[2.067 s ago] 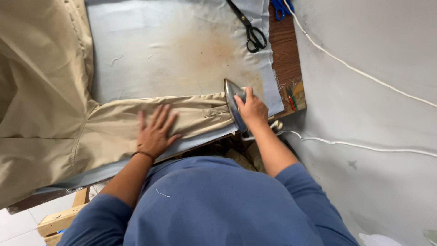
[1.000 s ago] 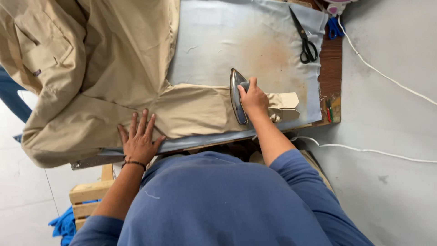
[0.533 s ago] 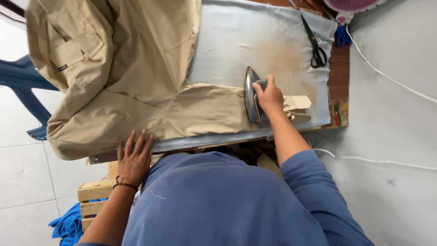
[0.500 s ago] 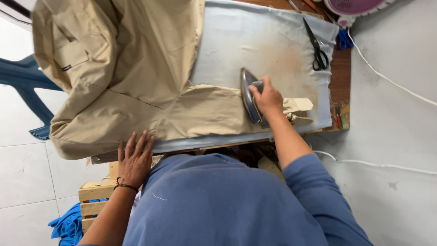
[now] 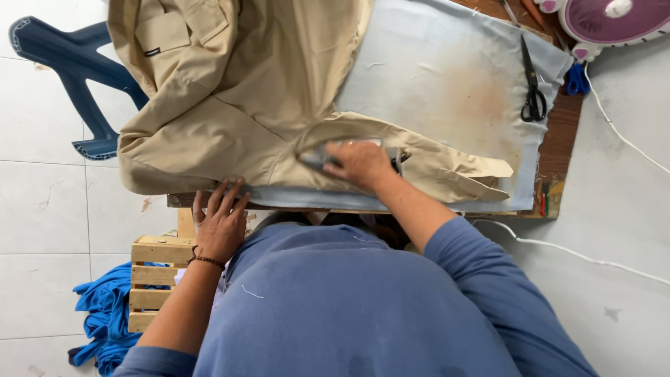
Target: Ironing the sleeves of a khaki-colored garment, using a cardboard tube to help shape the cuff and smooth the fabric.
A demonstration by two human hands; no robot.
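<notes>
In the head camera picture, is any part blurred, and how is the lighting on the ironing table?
Head view: the right hand and the iron under it are smeared by motion blur; the left hand at the table edge, the beige garment and the scissors are sharp. Light is soft and even, without glare or hard shadows; the pad shows a brownish stain, not a shadow.

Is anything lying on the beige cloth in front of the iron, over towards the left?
Nothing visible does. The right hand holds the flat metal iron on the beige cotton garment; leftward lies only folded fabric. The left hand rests at the board's near edge.
</notes>
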